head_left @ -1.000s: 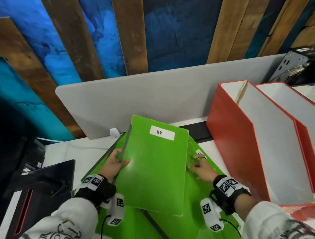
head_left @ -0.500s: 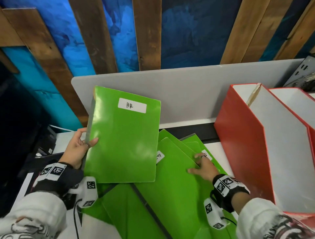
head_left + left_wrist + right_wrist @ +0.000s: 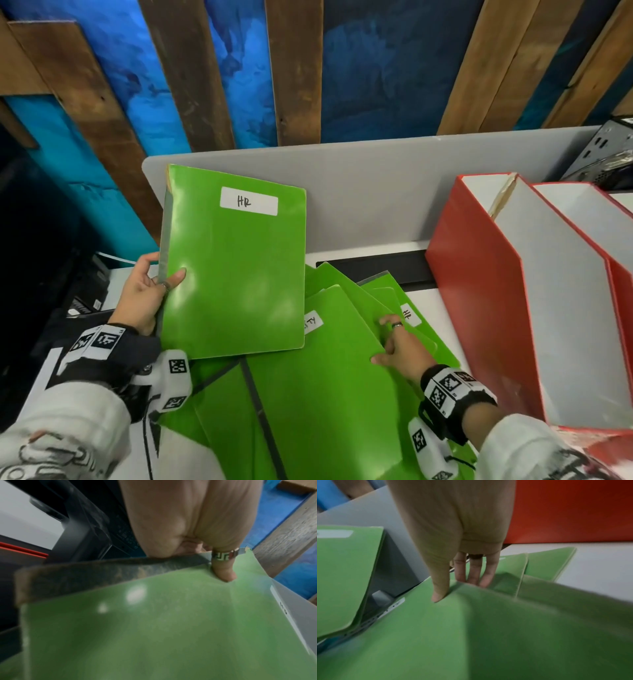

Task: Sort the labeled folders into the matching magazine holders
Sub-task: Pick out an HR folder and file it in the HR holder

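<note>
Overhead, the HR folder (image 3: 236,274) is being pinched at its spine by the left hand (image 3: 142,301); wrist-side, straight fingers (image 3: 475,572) of the right hand (image 3: 453,527) are being pressed onto the near pile (image 3: 471,635).

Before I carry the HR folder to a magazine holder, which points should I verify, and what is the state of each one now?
1. Left hand grips the HR folder at its spine edge: ok.
2. Its label reads HR: ok.
3. The folder is lifted free of the pile of folders: ok.
4. Right hand rests on the pile, not on the lifted folder: ok.
5. Which red magazine holder is marked HR: cannot tell, no holder label shows.
6. The nearest holder's open top is unobstructed: ok.
</note>
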A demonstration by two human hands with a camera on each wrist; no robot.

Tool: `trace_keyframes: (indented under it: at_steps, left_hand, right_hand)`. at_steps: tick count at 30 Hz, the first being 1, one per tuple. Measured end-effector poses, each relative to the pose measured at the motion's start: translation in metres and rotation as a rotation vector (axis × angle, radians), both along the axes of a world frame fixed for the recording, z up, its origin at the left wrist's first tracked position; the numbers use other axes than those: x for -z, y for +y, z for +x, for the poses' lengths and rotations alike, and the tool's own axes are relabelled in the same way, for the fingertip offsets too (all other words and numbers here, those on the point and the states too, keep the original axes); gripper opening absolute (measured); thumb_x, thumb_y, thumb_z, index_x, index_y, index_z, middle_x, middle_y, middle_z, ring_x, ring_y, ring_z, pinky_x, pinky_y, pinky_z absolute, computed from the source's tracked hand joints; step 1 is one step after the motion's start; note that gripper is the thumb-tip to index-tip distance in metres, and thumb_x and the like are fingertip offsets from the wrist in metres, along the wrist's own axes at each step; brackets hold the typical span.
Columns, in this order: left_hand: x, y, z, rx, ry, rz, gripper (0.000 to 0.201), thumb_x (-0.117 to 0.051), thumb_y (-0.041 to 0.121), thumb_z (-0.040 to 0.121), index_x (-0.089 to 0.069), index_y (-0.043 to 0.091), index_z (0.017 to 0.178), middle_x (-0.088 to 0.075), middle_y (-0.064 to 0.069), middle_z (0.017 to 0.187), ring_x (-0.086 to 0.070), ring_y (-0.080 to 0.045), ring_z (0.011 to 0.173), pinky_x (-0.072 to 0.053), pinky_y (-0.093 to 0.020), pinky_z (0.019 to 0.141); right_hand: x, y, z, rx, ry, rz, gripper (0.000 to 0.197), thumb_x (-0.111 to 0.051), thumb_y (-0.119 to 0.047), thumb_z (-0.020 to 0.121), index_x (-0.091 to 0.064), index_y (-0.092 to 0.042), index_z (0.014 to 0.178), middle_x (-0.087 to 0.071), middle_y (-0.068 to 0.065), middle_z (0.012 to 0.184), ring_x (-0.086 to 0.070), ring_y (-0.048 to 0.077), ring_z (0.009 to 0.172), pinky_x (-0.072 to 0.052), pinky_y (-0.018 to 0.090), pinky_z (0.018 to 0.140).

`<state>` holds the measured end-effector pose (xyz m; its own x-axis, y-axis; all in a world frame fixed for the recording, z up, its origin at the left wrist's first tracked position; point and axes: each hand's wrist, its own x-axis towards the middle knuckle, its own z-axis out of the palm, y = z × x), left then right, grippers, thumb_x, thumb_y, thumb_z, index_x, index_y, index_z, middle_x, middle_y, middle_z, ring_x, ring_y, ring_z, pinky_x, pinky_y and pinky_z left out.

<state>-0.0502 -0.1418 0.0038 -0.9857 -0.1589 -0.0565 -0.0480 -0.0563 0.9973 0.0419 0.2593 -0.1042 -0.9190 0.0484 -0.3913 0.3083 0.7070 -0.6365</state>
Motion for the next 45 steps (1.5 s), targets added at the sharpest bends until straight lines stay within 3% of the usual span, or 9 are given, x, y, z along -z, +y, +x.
trace_keyframes:
  at_steps: [4, 7, 12, 21, 26, 28, 32, 36, 45]
  left_hand:
    - [0.001, 0.012, -0.002, 0.024, -0.01, 0.021, 0.034, -0.05, -0.006, 0.09, -0.051, 0.028, 0.09, -0.072, 0.009, 0.063, -0.066, -0.004, 0.049, -0.055, -0.022, 0.044]
    - [0.004, 0.022, -0.004, 0.044, -0.024, 0.017, 0.033, -0.051, -0.006, 0.089, -0.052, 0.028, 0.09, -0.072, 0.007, 0.063, -0.066, -0.006, 0.049, -0.055, -0.023, 0.044]
    - [0.013, 0.041, -0.005, 0.083, -0.082, 0.031, 0.027, -0.052, -0.004, 0.089, -0.051, 0.022, 0.095, -0.072, 0.0, 0.06, -0.065, -0.009, 0.046, -0.055, -0.026, 0.043]
    - [0.024, 0.074, -0.008, 0.09, -0.112, 0.035, 0.029, -0.051, -0.006, 0.089, -0.051, 0.023, 0.09, -0.069, 0.002, 0.053, -0.064, -0.008, 0.043, -0.053, -0.021, 0.042]
    - [0.029, 0.077, -0.013, 0.086, -0.13, 0.017, 0.028, -0.053, -0.005, 0.089, -0.051, 0.023, 0.092, -0.068, 0.001, 0.051, -0.062, -0.008, 0.042, -0.052, -0.021, 0.042]
    - [0.033, 0.077, -0.014, 0.092, -0.13, 0.023, 0.029, -0.053, -0.005, 0.088, -0.051, 0.023, 0.091, -0.068, 0.001, 0.052, -0.063, -0.008, 0.043, -0.052, -0.02, 0.042]
    - [0.036, 0.075, -0.019, 0.098, -0.138, 0.048, 0.029, -0.053, -0.005, 0.088, -0.052, 0.024, 0.094, -0.069, -0.002, 0.055, -0.064, -0.011, 0.044, -0.054, -0.024, 0.044]
    - [0.039, 0.066, -0.018, 0.086, -0.153, 0.079, 0.029, -0.055, -0.003, 0.088, -0.054, 0.025, 0.096, -0.071, -0.004, 0.06, -0.066, -0.014, 0.047, -0.057, -0.028, 0.048]
    - [0.032, 0.059, -0.022, 0.082, -0.124, 0.044, 0.025, -0.055, -0.003, 0.088, -0.048, 0.015, 0.104, -0.07, -0.004, 0.062, -0.065, -0.015, 0.047, -0.057, -0.03, 0.048]
  right_hand:
    - [-0.006, -0.006, 0.008, -0.089, -0.023, 0.008, 0.044, -0.069, -0.025, 0.082, -0.04, -0.035, 0.114, -0.066, 0.006, 0.088, -0.066, 0.02, 0.082, -0.055, 0.032, 0.079]
    - [-0.008, 0.012, -0.002, 0.107, 0.121, 0.187, 0.021, -0.062, -0.025, 0.087, -0.053, -0.024, 0.107, -0.067, 0.002, 0.105, -0.062, 0.022, 0.102, -0.049, 0.036, 0.089]
    - [-0.012, 0.053, -0.026, 0.399, 0.038, 0.254, 0.025, -0.059, -0.015, 0.087, -0.049, -0.016, 0.111, -0.051, 0.012, 0.125, -0.047, 0.034, 0.12, -0.039, 0.042, 0.098]
    - [0.001, 0.067, -0.046, 0.481, -0.051, 0.132, 0.051, -0.079, -0.021, 0.073, -0.034, -0.015, 0.097, -0.057, 0.021, 0.121, -0.054, 0.034, 0.113, -0.042, 0.04, 0.096]
    - [-0.003, 0.069, -0.054, 0.528, -0.079, 0.078, 0.045, -0.077, -0.024, 0.075, -0.047, -0.009, 0.104, -0.057, 0.018, 0.124, -0.053, 0.033, 0.117, -0.041, 0.037, 0.098]
    - [-0.006, 0.069, -0.058, 0.519, -0.037, 0.017, 0.032, -0.077, -0.02, 0.075, -0.047, -0.015, 0.087, -0.059, 0.018, 0.121, -0.055, 0.032, 0.115, -0.043, 0.037, 0.097]
    - [-0.018, 0.07, -0.069, 0.546, 0.085, -0.069, 0.04, -0.076, -0.008, 0.074, -0.039, -0.025, 0.07, -0.065, 0.011, 0.092, -0.06, 0.026, 0.092, -0.047, 0.036, 0.088]
    - [-0.05, 0.062, -0.067, 0.548, 0.249, -0.029, 0.035, -0.071, -0.006, 0.077, -0.042, -0.025, 0.074, -0.05, 0.001, 0.062, -0.055, 0.025, 0.072, -0.041, 0.031, 0.07]
    - [-0.155, 0.067, -0.075, 0.464, 0.532, 0.26, 0.019, -0.061, -0.018, 0.086, -0.052, -0.014, 0.102, -0.068, 0.007, 0.093, -0.062, 0.034, 0.098, -0.047, 0.042, 0.08]
